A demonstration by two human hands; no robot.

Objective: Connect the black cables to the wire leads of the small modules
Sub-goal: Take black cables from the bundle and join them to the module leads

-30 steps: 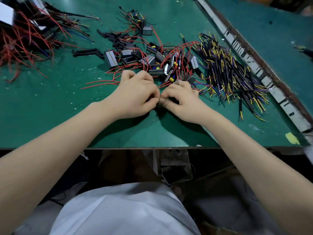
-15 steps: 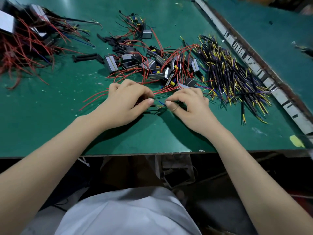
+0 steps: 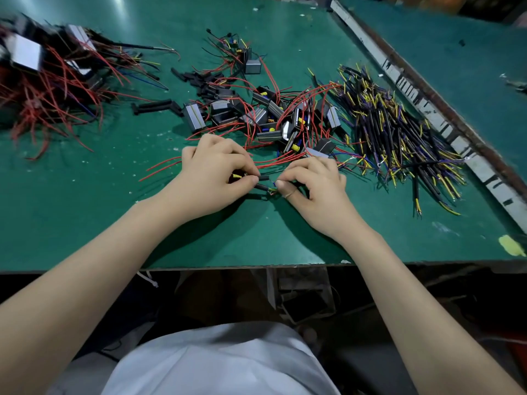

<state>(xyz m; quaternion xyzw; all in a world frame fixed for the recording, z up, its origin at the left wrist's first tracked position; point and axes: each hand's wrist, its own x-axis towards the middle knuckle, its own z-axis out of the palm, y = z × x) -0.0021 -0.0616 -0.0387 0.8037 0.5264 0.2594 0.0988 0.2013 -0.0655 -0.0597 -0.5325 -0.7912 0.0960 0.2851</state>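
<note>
both hands work close together near the middle of the green tabletop, a little in from its front edge. the left hand has its fingers curled, thumb and forefinger clamped on a short black cable; a bit of yellow shows inside the curled fingers. the right hand pinches thin wire leads between thumb and forefinger, right at the cable's end, the other fingers bent above the surface. just behind the hands lies a loose heap of small modules, grey and black blocks tangled in red leads. toward the right edge sits a pile of black cables with yellow and purple ends. at the far left corner lies another heap of red-wired parts. no box or tray holds any of it; everything lies straight on the tabletop.
</note>
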